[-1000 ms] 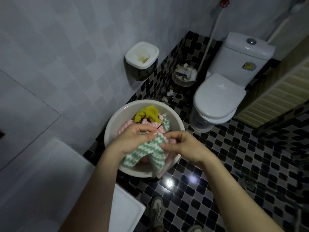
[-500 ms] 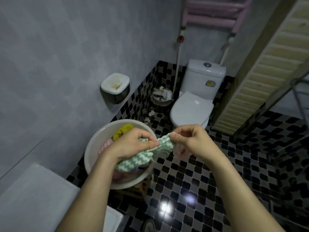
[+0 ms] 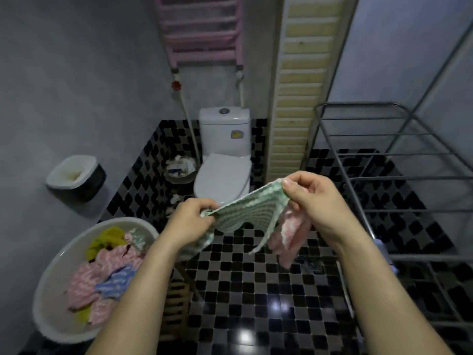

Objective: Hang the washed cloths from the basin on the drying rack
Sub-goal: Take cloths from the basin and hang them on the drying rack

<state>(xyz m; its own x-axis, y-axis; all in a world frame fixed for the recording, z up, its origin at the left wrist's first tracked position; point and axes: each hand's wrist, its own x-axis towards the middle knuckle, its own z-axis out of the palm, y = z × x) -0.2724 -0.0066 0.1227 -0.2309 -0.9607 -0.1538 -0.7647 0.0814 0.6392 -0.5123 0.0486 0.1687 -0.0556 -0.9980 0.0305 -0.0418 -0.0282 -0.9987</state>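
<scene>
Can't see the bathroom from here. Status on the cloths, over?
Left grip, right grip pinch ends of green cloth, spread midair. Pink cloth dangles from right grip. Rack rails bare, path open. More in basin.

A home bathroom: white toilet (image 3: 223,160), checkered floor tiles (image 3: 256,290), pink wall radiator (image 3: 202,29).

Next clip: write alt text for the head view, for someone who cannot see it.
The left hand and right hand pinch a green zigzag cloth stretched between them, a pink cloth dangling under the right hand. A white basin of more cloths sits lower left, a metal drying rack stands right, a toilet behind.
</scene>
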